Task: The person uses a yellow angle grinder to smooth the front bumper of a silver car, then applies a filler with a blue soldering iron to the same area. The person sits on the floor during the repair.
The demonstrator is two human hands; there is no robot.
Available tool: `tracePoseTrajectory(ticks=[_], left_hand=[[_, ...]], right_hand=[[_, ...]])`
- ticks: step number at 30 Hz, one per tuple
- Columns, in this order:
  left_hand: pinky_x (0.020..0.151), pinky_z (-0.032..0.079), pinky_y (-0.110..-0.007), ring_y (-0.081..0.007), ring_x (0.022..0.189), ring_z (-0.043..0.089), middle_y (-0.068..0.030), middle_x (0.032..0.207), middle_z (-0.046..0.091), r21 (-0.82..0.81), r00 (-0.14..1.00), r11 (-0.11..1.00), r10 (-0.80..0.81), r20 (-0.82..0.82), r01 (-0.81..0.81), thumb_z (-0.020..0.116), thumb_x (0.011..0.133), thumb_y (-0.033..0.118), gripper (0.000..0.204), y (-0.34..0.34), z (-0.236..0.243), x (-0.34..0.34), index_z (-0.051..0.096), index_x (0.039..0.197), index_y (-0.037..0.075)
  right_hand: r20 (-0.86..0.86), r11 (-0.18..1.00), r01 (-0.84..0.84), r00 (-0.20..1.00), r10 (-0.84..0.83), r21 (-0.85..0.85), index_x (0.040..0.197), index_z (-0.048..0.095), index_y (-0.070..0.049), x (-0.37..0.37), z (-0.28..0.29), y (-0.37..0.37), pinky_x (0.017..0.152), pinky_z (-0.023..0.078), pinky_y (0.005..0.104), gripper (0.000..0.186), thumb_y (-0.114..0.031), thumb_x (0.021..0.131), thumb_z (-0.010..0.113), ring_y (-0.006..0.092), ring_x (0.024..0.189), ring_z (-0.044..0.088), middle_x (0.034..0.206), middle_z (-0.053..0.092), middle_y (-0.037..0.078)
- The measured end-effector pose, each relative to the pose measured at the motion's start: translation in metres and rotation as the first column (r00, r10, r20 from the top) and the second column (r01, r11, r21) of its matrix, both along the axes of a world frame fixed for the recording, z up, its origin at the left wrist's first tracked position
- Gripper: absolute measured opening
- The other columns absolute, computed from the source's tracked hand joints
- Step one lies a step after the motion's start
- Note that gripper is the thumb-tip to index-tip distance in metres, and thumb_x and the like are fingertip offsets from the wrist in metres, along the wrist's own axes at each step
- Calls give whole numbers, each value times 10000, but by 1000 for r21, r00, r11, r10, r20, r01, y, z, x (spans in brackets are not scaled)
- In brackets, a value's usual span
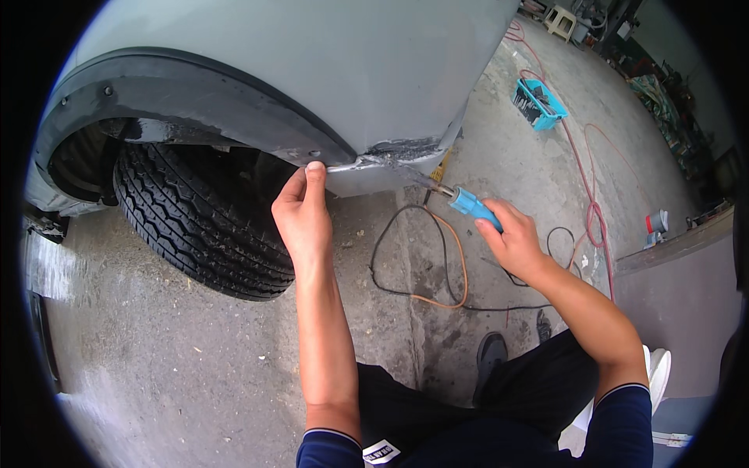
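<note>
My left hand (pixel 304 218) is closed, thumb and fingers pinching one end of a thin pale rod (pixel 340 168) under the wheel arch trim. The rod's other end meets a rough, dark scarred patch (pixel 402 148) on the lower corner of the grey vehicle panel (pixel 343 70). In my right hand (pixel 511 234) is a blue-handled soldering iron (pixel 472 204), its metal shaft pointing up and left. The iron's tip reaches the patch's lower edge, close to the rod's far end; whether they touch I cannot tell.
A treaded tyre (pixel 195 226) stands beneath the black wheel arch trim (pixel 179 90), left of my left forearm. Black and orange cables (pixel 460 288) loop over the concrete floor. A turquoise basket (pixel 538 105) of dark pieces stands beyond, beside a red hose (pixel 589 171). Further back is a cream stool (pixel 560 22).
</note>
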State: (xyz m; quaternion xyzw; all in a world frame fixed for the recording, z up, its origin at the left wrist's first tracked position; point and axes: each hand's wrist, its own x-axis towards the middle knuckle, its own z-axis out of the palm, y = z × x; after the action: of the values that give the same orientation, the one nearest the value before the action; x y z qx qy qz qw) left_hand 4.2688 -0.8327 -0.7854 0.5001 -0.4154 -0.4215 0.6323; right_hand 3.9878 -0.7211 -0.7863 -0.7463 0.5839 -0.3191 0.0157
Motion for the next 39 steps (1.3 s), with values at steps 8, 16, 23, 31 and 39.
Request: tracePoseTrajectory(ticks=[8, 16, 23, 31, 39], left_hand=[[557, 267, -223, -35, 637, 342, 71, 683, 496, -2, 1000, 1000, 23, -15, -23, 661, 955, 274, 356, 0, 2, -2, 694, 956, -81], [627, 342, -214, -50, 697, 413, 46, 732, 559, -11, 1000, 1000, 19, -11, -19, 675, 945, 278, 371, -1, -2, -1, 693, 1000, -88], [702, 404, -219, -69, 751, 486, 5, 790, 630, -3, 1000, 1000, 21, 4, -21, 680, 940, 291, 399, -3, -5, 1, 692, 1063, -88], [720, 414, -220, -73, 767, 502, -5, 809, 645, -11, 1000, 1000, 20, 1, -20, 683, 939, 294, 409, -3, -5, 1, 690, 1076, -91], [665, 382, -213, -56, 728, 458, 28, 769, 602, -20, 1000, 1000, 10, -9, -11, 679, 941, 292, 395, -2, -5, 1, 693, 1035, -91]], right_hand=[[57, 1000, 25, 998, -25, 3, 1088, 604, -21, -2, -7, 1, 632, 520, 404, 267, -174, 885, 686, 361, 764, 651, 957, 653, 154], [68, 999, 48, 996, -48, 5, 1088, 608, -18, -6, -11, 1, 647, 529, 394, 272, -162, 876, 698, 365, 776, 659, 977, 661, 168], [58, 999, 52, 997, -51, -5, 1089, 606, -26, -9, -11, 1, 643, 529, 390, 270, -161, 875, 700, 359, 770, 661, 981, 664, 168], [61, 996, 86, 994, -86, 2, 1097, 607, -33, -16, -10, 8, 634, 518, 382, 266, -159, 880, 694, 337, 740, 652, 955, 660, 155], [81, 996, 80, 993, -83, 40, 1090, 605, -14, -29, -3, 28, 627, 508, 384, 244, -145, 894, 670, 326, 727, 639, 939, 655, 150]])
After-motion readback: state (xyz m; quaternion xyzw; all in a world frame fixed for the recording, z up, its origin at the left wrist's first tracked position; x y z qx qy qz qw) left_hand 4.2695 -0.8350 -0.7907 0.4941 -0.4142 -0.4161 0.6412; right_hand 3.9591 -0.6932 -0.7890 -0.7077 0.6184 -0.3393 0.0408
